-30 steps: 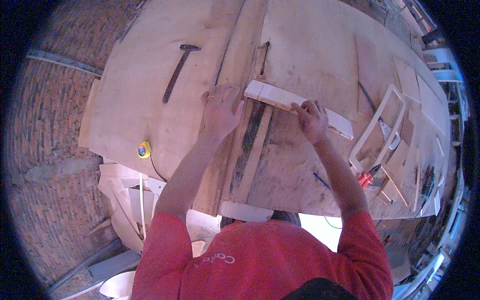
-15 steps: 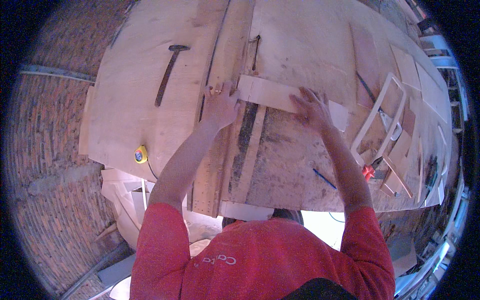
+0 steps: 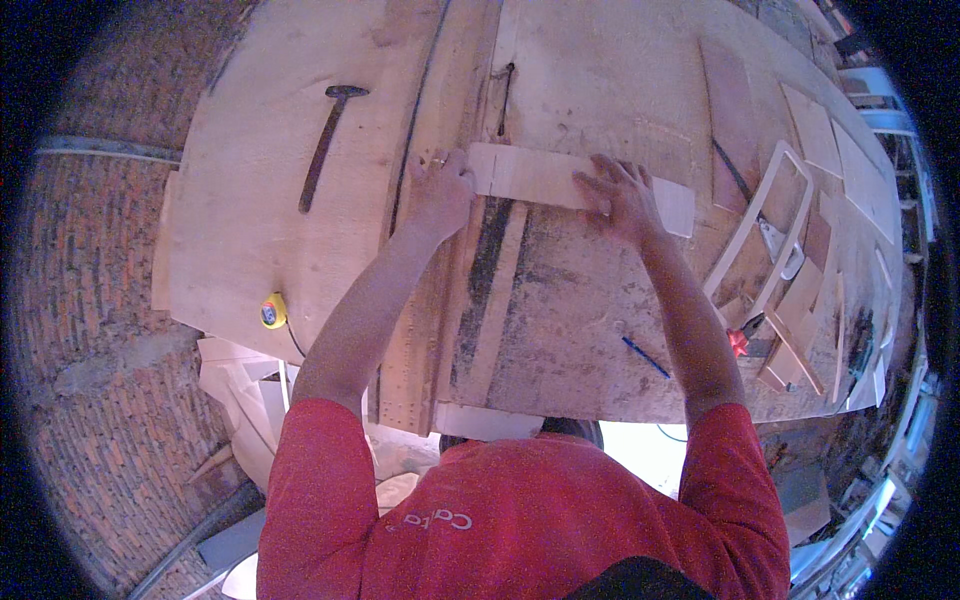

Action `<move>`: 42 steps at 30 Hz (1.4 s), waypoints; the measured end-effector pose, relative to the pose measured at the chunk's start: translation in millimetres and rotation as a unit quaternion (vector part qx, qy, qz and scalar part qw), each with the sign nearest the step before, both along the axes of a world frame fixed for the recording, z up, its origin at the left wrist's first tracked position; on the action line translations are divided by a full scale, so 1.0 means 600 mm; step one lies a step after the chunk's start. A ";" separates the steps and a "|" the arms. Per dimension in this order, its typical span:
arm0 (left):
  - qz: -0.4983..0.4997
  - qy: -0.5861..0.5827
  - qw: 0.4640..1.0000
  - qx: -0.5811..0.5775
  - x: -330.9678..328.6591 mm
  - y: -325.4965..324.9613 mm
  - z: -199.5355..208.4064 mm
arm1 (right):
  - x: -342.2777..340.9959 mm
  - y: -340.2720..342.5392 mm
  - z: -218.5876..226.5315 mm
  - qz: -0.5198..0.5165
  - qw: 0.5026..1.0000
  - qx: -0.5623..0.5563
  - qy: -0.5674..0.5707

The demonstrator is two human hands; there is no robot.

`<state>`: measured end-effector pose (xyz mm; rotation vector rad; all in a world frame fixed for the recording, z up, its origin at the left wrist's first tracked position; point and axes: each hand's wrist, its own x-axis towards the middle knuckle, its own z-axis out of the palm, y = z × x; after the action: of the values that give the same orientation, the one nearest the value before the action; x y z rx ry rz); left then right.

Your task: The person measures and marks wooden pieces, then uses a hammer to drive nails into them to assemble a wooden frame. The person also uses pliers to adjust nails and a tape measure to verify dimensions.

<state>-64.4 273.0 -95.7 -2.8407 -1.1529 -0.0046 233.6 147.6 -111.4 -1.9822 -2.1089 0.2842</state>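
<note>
A pale, flat wooden strip [image 3: 535, 175] lies crosswise on the worn workbench [image 3: 590, 300]. Its left end meets the long wooden rail [image 3: 425, 290] that runs away from me. My left hand [image 3: 438, 200] rests on that rail, fingers bent but apart, the fingertips beside the strip's left end. Lying over the strip toward its right part is my right hand [image 3: 625, 200], fingers spread and pressing on its surface. A thin line crosses the strip near its left end.
Left of the rail lie a hammer [image 3: 328, 150] and a yellow tape measure [image 3: 273, 310]. A blue pencil [image 3: 646, 356] is near my right forearm. At right are a pale rounded frame [image 3: 745, 235], red-handled pliers [image 3: 738, 341] and several wood offcuts [image 3: 795, 352].
The strip has turned slightly, its right end swinging away from me and lying more level. My right hand has moved a little with it. My left hand stays by the rail.
</note>
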 end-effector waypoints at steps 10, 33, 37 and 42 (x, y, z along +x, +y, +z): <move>-0.010 -0.030 1.000 0.001 0.023 0.033 0.001 | 0.013 0.032 -0.001 -0.016 1.000 0.009 -0.006; 0.068 0.055 0.995 -0.057 0.075 0.084 -0.008 | 0.041 0.082 0.003 -0.031 0.999 -0.033 -0.025; 0.134 -0.088 0.980 -0.114 0.067 0.100 -0.042 | 0.038 0.093 -0.004 -0.024 0.999 -0.025 -0.014; 0.081 0.015 0.997 -0.007 0.080 0.094 -0.030 | 0.054 0.096 -0.024 -0.034 0.999 -0.029 -0.010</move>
<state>-16.6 329.3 -113.8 -2.7402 -1.3784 0.0572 265.7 205.3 -125.8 -2.0934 -2.0619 0.3198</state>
